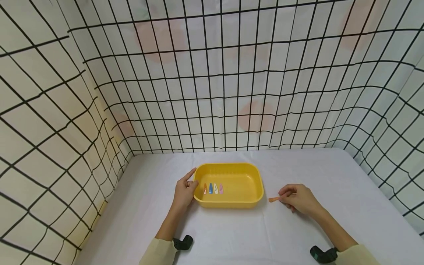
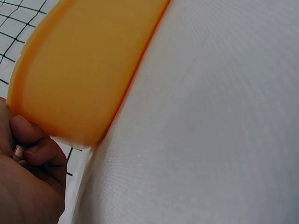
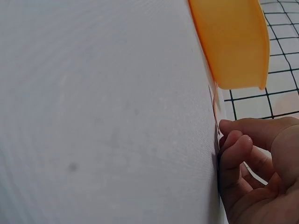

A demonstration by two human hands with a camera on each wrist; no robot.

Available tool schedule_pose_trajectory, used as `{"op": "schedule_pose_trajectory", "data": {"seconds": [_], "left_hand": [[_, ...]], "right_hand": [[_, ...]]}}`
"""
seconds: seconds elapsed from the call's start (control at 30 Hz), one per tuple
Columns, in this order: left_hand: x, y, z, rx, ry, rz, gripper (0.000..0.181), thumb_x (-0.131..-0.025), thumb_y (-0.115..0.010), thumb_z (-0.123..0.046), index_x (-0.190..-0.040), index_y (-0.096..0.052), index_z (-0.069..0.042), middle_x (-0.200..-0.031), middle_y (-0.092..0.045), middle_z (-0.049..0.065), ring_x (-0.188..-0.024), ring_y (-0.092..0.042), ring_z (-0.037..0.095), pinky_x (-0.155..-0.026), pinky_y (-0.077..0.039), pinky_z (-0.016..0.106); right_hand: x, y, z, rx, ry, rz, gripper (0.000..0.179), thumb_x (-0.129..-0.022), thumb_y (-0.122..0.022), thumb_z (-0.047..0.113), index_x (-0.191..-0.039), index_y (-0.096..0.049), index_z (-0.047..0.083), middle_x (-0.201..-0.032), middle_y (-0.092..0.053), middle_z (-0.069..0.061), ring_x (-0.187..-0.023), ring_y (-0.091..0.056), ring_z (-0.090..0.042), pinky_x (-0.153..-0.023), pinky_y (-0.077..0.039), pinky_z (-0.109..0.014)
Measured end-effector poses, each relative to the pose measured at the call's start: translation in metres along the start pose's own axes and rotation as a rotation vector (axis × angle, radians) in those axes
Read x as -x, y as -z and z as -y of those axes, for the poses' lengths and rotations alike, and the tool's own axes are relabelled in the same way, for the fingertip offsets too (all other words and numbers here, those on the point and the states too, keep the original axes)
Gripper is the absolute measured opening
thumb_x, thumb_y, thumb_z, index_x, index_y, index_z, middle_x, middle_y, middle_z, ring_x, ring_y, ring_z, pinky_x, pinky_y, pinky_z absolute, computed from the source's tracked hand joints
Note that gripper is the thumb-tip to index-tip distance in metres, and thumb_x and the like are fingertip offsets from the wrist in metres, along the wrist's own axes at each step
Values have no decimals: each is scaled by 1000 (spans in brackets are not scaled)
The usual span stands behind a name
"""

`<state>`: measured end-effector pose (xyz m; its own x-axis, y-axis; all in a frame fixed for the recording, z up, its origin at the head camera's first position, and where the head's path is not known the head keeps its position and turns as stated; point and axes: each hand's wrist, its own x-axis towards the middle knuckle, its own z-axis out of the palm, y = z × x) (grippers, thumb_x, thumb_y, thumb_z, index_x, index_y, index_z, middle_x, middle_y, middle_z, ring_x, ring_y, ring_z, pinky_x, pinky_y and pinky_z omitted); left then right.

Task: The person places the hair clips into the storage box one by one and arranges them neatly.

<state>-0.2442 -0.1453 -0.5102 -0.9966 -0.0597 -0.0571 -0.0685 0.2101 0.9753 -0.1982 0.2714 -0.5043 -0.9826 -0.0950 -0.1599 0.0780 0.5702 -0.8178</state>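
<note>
A yellow plastic tray (image 1: 232, 204) sits on the white-covered table. Inside it, near its left end, several snap hair clips stand in a row: an orange clip (image 1: 205, 188), a blue clip (image 1: 210, 188), a white clip (image 1: 216, 188) and a pink clip (image 1: 221, 188). My left hand (image 1: 184, 190) grips the tray's left end, thumb over the rim and index finger stretched along the outside. To the right of the tray, my right hand (image 1: 299, 198) pinches another orange hair clip (image 1: 273, 199) between thumb and fingertips, low over the cloth. Seen edge-on in the right wrist view, that clip (image 3: 215, 105) points toward the tray.
A black wire grid (image 1: 225, 84) backed by pale cloth rises behind the table and along both sides. The white tablecloth (image 1: 228, 235) spreads around the tray. Dark camera mounts (image 1: 183, 243) are strapped at both wrists, by the cream sleeves (image 1: 159, 252).
</note>
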Motion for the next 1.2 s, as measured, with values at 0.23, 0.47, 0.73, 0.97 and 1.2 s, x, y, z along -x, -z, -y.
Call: {"op": "schedule_pose_trajectory", "data": {"seconds": [0.23,0.47,0.73,0.97,1.2], "left_hand": [[-1,-1,0,7,4,3,56,-98,-61,-15,-151,-53,-30,-60,-44,-1,-44,-37,12,-42,-37,19],[0,-1,-1,10,12,-3,56,-98,-61,-15,-151,-53,-30,-60,-45,-1,-44,-38,12,-43,-37,19],[0,-1,-2,12,22,-6,56,-98,-62,-17,-151,-53,-30,-61,-45,-1,-45,-38,14,-43,-37,19],[0,-1,-2,18,16,3,56,-98,-61,-17,-152,-52,-29,-60,-45,-1,-45,-38,14,-43,-38,19],[0,0,-1,13,13,-2,56,-98,-62,-18,-152,-53,-30,-61,-45,-1,-44,-37,15,-42,-37,19]], "right_hand": [[-1,-1,1,14,3,-21,21,-92,-77,20,-101,-69,3,-73,-65,-7,-54,-57,-17,-49,-52,-28],[-8,-5,-3,90,-5,-84,19,-92,-77,24,-93,-69,7,-63,-62,-2,-49,-56,-16,-46,-50,-27],[-8,-9,-1,165,48,-64,29,-84,-83,41,-92,-73,14,-76,-67,2,-64,-57,-13,-57,-46,-24],[-6,-9,0,213,96,-48,26,-78,-89,36,-91,-75,18,-81,-66,4,-71,-55,-13,-63,-44,-24],[-5,-8,0,234,128,-38,20,-79,-88,34,-89,-77,20,-78,-65,6,-67,-54,-10,-61,-44,-23]]}}
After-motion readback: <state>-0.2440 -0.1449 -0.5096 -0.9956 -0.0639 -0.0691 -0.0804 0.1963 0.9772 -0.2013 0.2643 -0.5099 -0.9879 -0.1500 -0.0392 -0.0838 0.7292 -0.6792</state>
